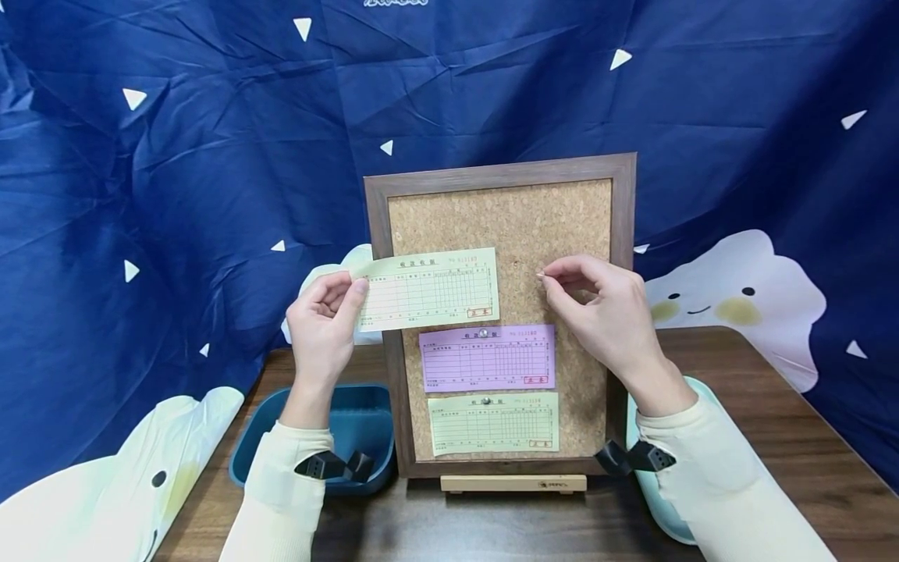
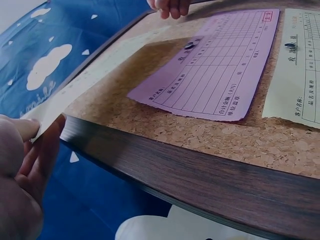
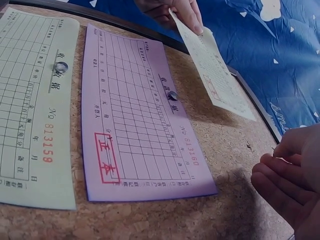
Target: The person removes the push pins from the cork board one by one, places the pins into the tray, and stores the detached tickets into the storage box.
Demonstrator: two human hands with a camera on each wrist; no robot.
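Far left, dark blue tray (image 1: pixel 365 417) on the wooden table (image 1: pixel 211 499), partly behind the left forearm. Left hand (image 1: pixel 323 320) pinched the loose green slip (image 1: pixel 435 289) at its left edge, thumb on the front. Slip was held in front of the upper cork board (image 1: pixel 569 226), overlapping the left side of the frame (image 1: pixel 379 234), above the purple slip and a bit left of it; right wrist view showed it standing off the cork with a shadow below.

Handling, my judgement: very light, thin paper, floppy, easy to crease or tear, not very slippery. Best hold was a soft thumb-and-finger pinch at a side edge or corner, printed middle left free; a hard squeeze would likely buckle it.

Centre: purple slip (image 1: pixel 488 359) fixed by a pin (image 1: pixel 483 333) near its top, lower green slip (image 1: pixel 492 425) beneath it with a second pin (image 1: pixel 487 401). Both lay on the cork.

Right hand (image 1: pixel 607 308) was near the board's right side, thumb and index pinching a tiny object (image 1: pixel 540 275), probably a pin, too small to be sure. Far right, pale teal tray (image 1: pixel 660 507), partly hidden by the right sleeve (image 1: pixel 716 460).
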